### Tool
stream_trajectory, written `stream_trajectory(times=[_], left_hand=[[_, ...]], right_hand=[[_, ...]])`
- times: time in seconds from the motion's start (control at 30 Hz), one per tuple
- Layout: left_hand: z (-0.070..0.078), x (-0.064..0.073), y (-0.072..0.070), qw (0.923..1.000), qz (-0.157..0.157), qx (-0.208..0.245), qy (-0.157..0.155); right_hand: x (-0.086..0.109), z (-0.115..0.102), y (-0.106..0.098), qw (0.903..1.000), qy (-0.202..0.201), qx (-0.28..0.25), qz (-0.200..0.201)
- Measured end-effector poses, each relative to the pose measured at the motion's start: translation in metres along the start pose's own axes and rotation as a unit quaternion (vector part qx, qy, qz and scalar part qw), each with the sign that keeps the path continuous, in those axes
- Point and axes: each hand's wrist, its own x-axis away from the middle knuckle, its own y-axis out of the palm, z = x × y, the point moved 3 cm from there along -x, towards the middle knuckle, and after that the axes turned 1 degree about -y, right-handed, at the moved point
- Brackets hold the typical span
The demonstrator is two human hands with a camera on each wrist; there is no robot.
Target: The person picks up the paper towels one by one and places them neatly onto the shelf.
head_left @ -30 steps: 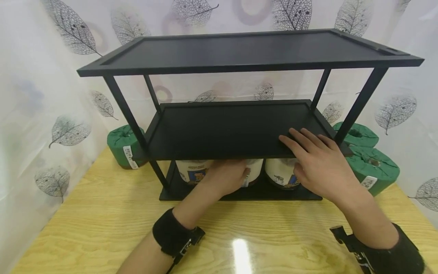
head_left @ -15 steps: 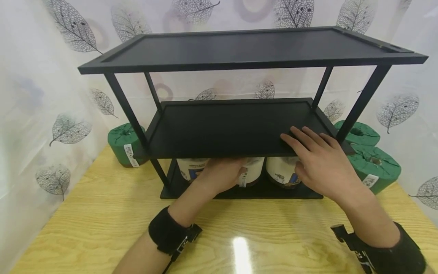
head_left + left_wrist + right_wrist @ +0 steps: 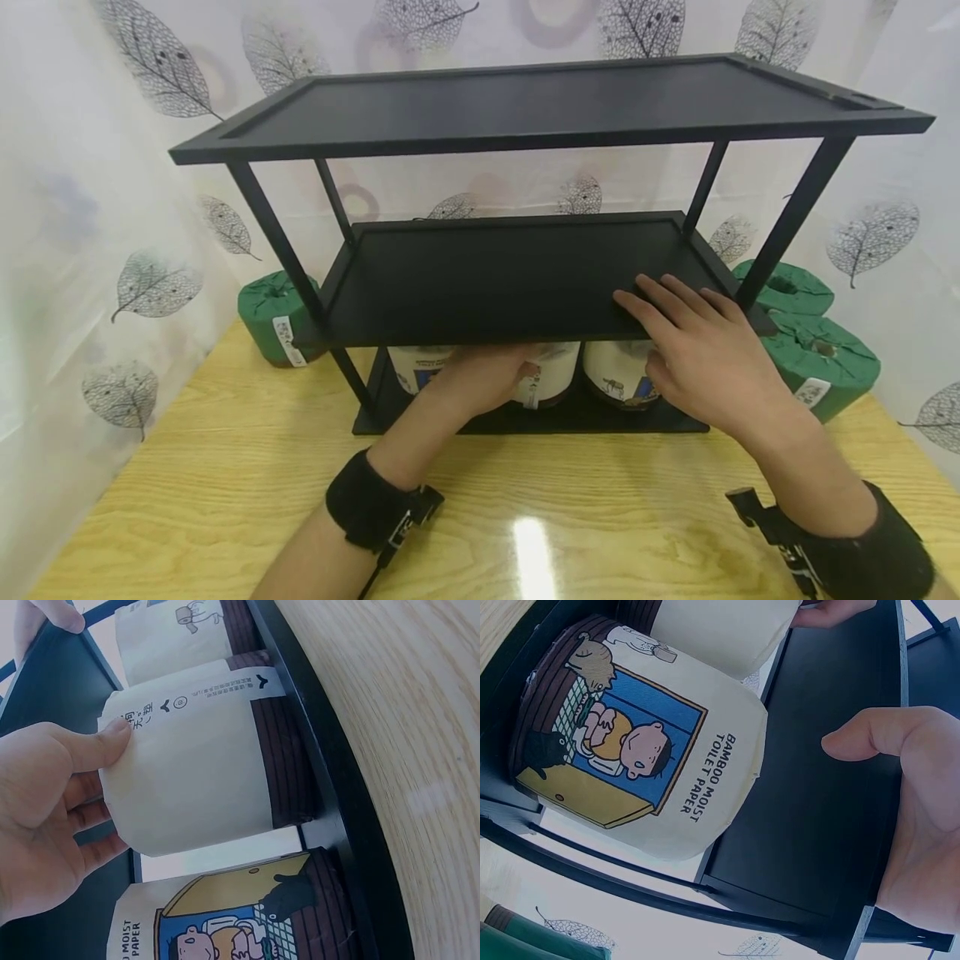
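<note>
On the black rack's bottom tier stand three cream-wrapped toilet paper rolls. My left hand (image 3: 483,379) reaches under the middle shelf to the middle toilet paper roll (image 3: 195,765). The thumb lies on its printed upper side and the fingers go behind it, as the left wrist view shows. My right hand (image 3: 701,358) holds the front edge of the middle shelf (image 3: 510,279) near its right end, fingers on top and thumb below. The right toilet paper roll (image 3: 630,742), with its cartoon label, stands below that thumb. The left toilet paper roll (image 3: 416,365) is partly hidden by my left hand.
Green-wrapped rolls stand beside the rack: one at left (image 3: 273,321), and two at right, the front green roll (image 3: 821,358) near the post. The rack's top shelf (image 3: 525,104) spans above both hands. A wooden table (image 3: 600,517) lies in front.
My left hand has shifted slightly left and deeper under the middle shelf, and its wrist has moved a little left. The right hand stays on the shelf edge.
</note>
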Motion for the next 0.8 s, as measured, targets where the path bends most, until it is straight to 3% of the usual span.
stream_trajectory(times=[0.2,0.53,0.8], left_hand=[[-0.0007,-0.0005,-0.0001,0.9996,-0.011,0.025,-0.006],[-0.0023,-0.0013,-0.0004,0.9995,-0.013,0.029,-0.002],[-0.002,-0.0006,-0.0026,0.9983,-0.037,0.043,-0.015]], right_hand=[[0.0005,0.0007,-0.0007,1.0,0.004,0.0,-0.004],[0.0,0.001,-0.001,1.0,0.007,0.001,-0.006],[-0.0002,-0.0004,-0.0016,1.0,0.006,-0.002,-0.005]])
